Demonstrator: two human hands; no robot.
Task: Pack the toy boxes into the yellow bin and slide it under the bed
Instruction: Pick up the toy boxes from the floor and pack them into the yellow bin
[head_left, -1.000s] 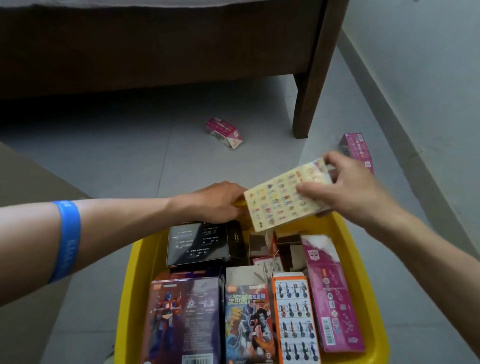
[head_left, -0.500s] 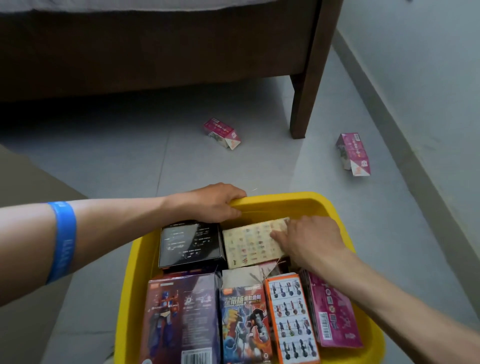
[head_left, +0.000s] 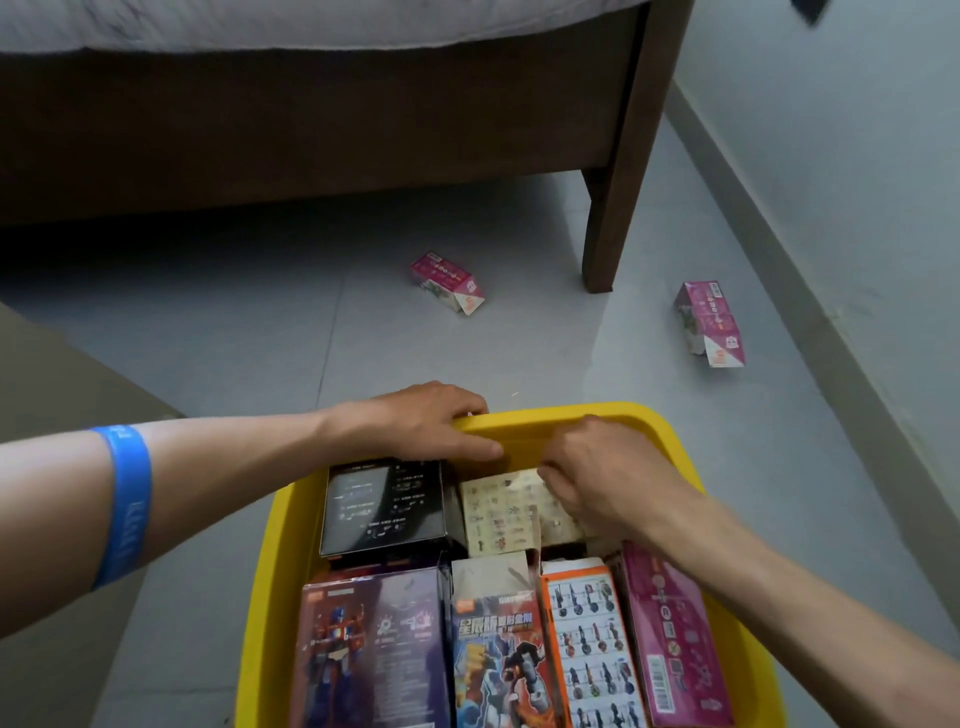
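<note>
Yellow bin (head_left: 613, 415) sits on the floor at near centre, nearly full of toy boxes; cream box (head_left: 498, 512) lies in the far-right pocket, just beside the black box (head_left: 387, 506) on its left; nearer row holds a purple box (head_left: 374, 649), a blue-and-orange box (head_left: 493, 660), an orange box (head_left: 592, 654) and a pink box (head_left: 670, 634), packed side by side; right hand (head_left: 608, 478) is down in the bin with fingers curled onto the cream box's far right edge, looks like seating it, though whether it pinches or only presses I cannot tell; left hand (head_left: 426, 423) lies flat over the far rim, fingers together, steadying the bin; step in hand, by my read: packing, not done; two pink boxes are left out, one (head_left: 449, 283) on the floor in front of the bed, another (head_left: 709, 325) further right near the wall, well apart from the bin; next move likely needs a reach past the far rim for these, and space is tight; then a push forward under the bed frame (head_left: 311, 119), left of the bed leg (head_left: 610, 208); floor (head_left: 260, 338) is smooth grey tile, should slide easily; pale wall (head_left: 831, 156) with skirting on the right.
</note>
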